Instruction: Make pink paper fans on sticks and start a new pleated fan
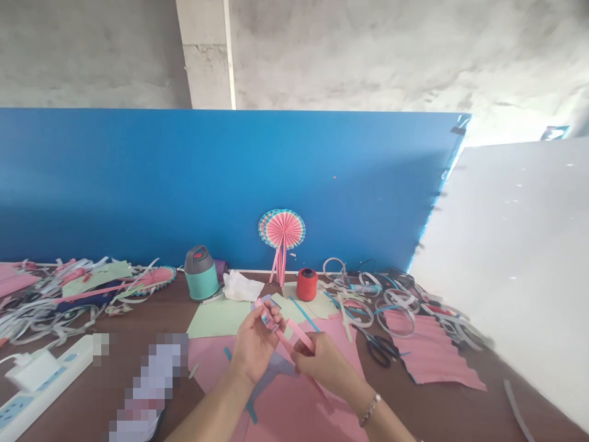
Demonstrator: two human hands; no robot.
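Right hand (323,363) — narrow pink strip (300,336).

Head camera looks forward from close above the table (460,420)

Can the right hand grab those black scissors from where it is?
Probably yes. The black scissors lie off to the right of the right hand, handles uncovered, and nothing tall seems to stand between them. But that hand holds a pink strip, so it might have to let go first.

Your left grip (257,342) curls closed, palm up; just right of it, your right grip (324,363) pinches, its back upward.
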